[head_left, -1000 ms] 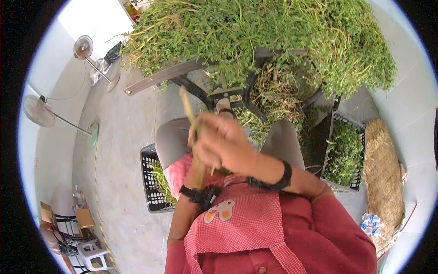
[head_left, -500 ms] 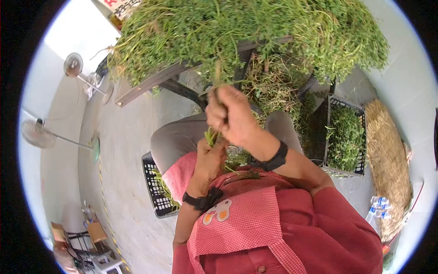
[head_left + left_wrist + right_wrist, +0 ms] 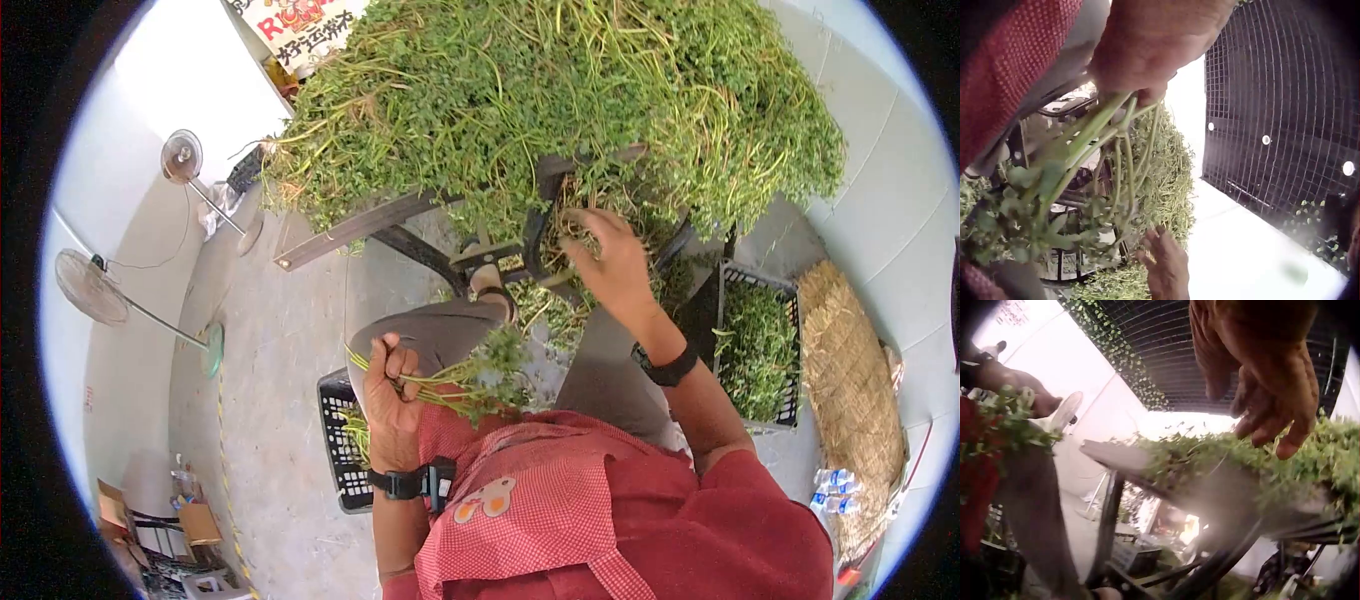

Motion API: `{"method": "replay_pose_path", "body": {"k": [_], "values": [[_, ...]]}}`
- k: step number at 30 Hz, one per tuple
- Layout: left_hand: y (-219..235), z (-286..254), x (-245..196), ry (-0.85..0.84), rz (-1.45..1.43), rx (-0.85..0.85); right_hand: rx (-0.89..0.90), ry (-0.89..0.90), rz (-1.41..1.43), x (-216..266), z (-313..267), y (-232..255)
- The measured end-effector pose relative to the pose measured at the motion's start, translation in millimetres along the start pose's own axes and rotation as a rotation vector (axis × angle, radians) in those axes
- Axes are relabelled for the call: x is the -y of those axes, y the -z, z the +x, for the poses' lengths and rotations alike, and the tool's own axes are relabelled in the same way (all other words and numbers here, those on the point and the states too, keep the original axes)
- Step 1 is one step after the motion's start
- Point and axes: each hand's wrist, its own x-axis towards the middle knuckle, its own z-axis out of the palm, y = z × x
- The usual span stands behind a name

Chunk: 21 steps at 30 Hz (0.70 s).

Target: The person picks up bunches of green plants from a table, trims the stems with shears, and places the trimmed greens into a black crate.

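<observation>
My left hand grips a small bunch of leafy green stems above the left thigh, the leaves pointing right. In the left wrist view the stems run down from beneath the curled fingers. My right hand is raised near the front edge of the table, thumb and fingers apart, with nothing between them. In the right wrist view its fingers hang loosely over the heap of greens. That heap covers the tabletop and droops over its edge.
Discarded stems lie on the floor under the table. A black crate stands by my left leg, and another crate of greens stands at the right. Beyond it lie a straw roll and water bottles. Two fans stand at left.
The hands were together over the lap, a pale stalk sticking out of the right hand. They have parted: left moved left with the bunch, right moved right toward the table, the stalk gone from it.
</observation>
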Motion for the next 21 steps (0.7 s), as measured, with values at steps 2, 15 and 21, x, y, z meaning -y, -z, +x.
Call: {"method": "replay_pose_path", "body": {"k": [2, 15, 21], "values": [[-5.0, -1.5, 3.9, 0.033, -0.037, -0.036, 0.056, -0.072, -0.027, -0.1, 21.7, 14.3], [-29.7, -2.2, -5.6, -0.125, 0.016, -0.097, 0.234, -0.470, 0.097, -56.9, 203.1, -81.6], [-14.1, -1.1, -7.5, -0.139, 0.273, -0.080, 0.249, -0.575, -0.173, -53.3, 211.9, -106.2]]}}
